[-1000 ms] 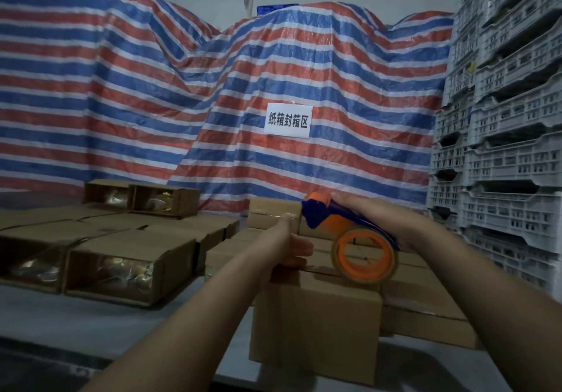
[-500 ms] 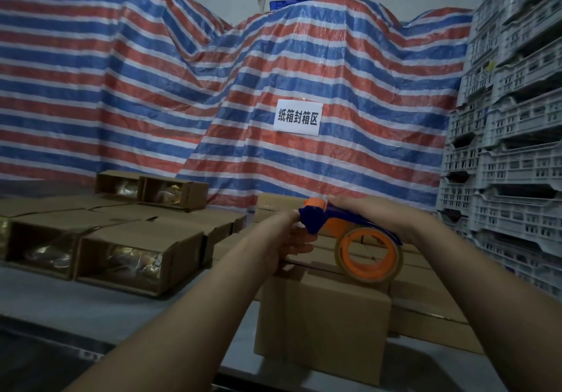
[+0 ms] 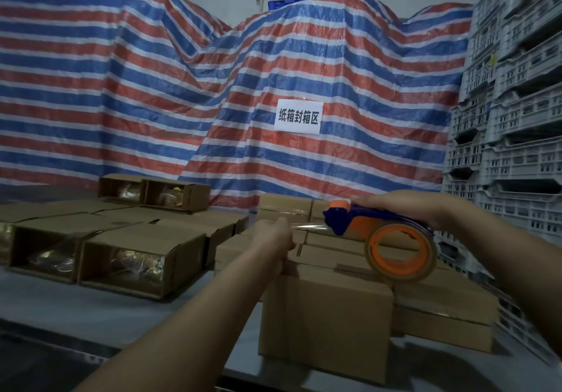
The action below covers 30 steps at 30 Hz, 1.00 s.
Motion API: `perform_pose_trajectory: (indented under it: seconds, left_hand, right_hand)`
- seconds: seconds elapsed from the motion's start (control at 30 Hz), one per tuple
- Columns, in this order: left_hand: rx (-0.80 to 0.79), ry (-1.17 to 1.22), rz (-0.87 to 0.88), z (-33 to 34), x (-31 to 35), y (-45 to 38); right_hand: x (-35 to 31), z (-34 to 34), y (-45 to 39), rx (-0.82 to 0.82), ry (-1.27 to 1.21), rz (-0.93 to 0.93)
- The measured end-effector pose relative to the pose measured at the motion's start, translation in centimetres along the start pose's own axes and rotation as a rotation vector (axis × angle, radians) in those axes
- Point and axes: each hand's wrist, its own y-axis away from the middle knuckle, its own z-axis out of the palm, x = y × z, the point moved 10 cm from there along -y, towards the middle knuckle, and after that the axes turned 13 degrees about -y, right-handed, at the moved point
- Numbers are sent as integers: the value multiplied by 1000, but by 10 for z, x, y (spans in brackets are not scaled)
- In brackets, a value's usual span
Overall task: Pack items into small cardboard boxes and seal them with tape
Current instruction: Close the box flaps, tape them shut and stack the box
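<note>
Right hand [image 3: 404,209] wrapped over the top of the dispenser [image 3: 359,219], blue and orange, tape roll [image 3: 400,253] hanging underneath just above the box [image 3: 327,321]. Left hand [image 3: 272,236] pinching the free end of the tape [image 3: 308,226], clear strip stretched tight between fingers and dispenser nose. So both grips closed on something: left on tape, right on dispenser. Box sitting shut at the near edge of the counter [image 3: 91,306], flaps down, more closed boxes [image 3: 444,309] packed right behind and beside it. Off to the left, open boxes [image 3: 133,257] lying on their sides, shiny wrapped stuff showing inside. Striped tarp [image 3: 152,93] behind with a white sign [image 3: 298,117], grey crates [image 3: 517,118] stacked on the right.
</note>
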Motion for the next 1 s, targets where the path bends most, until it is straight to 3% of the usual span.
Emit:
perform_pose_trajectory:
  seconds: [0.2, 0.37, 0.53, 0.73, 1.0]
  left_hand:
    - [-4, 246, -112, -2, -23, -10]
    - [1, 370, -60, -9, -21, -13]
    - [124, -206, 253, -45, -1, -13]
    - [59, -381, 258, -47, -1, -25]
    - [35, -356, 159, -48, -39, -36]
  right_hand:
    - [5, 12, -10, 27, -20, -12]
    - [5, 19, -12, 15, 10, 61]
    - [7, 17, -16, 40, 18, 78]
    - [4, 26, -22, -9, 70, 117]
    - [-3, 45, -32, -62, 214, 232]
